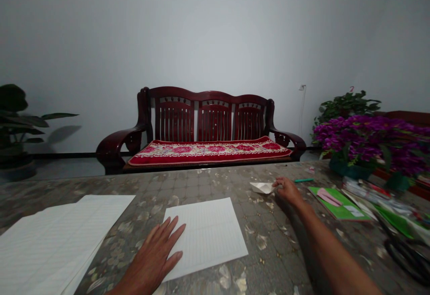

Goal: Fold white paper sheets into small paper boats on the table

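A flat white lined paper sheet and, farther up the tabletop, a small folded white paper.

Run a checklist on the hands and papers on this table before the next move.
1. Left hand resting on the single white ruled sheet: ok.
2. Right hand at the tip of the small folded white paper: ok.
3. Stack of white ruled sheets lying apart from the single sheet: ok.
4. Green card lying apart from the right hand: ok.
5. Dark looped handles at the right, identified: cannot tell, blurred.
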The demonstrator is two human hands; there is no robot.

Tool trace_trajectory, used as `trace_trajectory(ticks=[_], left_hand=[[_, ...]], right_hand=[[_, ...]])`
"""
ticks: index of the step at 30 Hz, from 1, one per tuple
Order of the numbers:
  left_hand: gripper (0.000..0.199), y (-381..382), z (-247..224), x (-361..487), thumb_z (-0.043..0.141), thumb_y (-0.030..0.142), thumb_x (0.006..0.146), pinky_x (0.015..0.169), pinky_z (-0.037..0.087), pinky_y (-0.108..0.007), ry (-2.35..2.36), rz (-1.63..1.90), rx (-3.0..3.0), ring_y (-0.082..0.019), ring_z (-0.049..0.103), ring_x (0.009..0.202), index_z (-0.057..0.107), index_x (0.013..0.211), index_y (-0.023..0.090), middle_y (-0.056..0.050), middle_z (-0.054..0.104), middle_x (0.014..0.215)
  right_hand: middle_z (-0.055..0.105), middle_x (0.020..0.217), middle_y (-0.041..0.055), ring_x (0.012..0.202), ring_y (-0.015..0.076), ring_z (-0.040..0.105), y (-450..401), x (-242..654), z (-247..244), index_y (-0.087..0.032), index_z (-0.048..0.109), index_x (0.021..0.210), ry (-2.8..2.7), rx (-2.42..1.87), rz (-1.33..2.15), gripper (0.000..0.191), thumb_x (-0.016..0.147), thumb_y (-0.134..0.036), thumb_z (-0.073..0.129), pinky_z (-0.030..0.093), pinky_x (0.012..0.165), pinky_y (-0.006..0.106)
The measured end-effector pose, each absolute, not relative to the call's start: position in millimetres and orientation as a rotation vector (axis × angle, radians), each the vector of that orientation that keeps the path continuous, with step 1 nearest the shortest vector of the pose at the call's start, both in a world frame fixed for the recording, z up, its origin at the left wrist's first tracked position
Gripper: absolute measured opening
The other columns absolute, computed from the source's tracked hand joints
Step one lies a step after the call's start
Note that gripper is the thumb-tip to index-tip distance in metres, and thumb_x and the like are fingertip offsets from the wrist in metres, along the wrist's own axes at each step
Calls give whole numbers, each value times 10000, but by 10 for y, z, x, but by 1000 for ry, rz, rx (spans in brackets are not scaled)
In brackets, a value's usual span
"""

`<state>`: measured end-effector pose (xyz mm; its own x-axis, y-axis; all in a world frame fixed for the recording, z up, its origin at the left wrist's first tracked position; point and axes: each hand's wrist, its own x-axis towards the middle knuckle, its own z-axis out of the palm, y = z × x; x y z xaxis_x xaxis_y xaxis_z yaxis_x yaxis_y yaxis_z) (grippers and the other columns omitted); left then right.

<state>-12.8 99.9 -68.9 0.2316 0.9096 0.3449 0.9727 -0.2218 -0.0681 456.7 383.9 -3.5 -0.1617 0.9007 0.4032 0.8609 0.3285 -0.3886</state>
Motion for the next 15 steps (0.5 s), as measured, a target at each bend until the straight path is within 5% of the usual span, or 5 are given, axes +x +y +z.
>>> trace_trajectory(ticks=[7, 15], left_hand=[[544, 1010, -726, -128, 434, 548, 992, 1119, 395, -475, -1745, -358, -2220, -289, 453, 1398, 367, 1512, 403, -1, 400, 1568], [546, 1009, -744, -146, 440, 556, 989, 1128, 382, -463, -1737, -384, -2216, -280, 461, 1392, 366, 1510, 409, -2, 408, 1566]], right_hand=[[672, 1232, 87, 1177, 257, 588, 3791, 4519, -14, -218, 759, 876, -2055, -1599, 25, 396, 605, -50, 525, 457, 966, 349], [695, 1133, 57, 1102, 228, 592, 3618, 4368, 77, -226, 746, 873, -2130, -1674, -51, 221, 733, -130, 603, 432, 883, 279]])
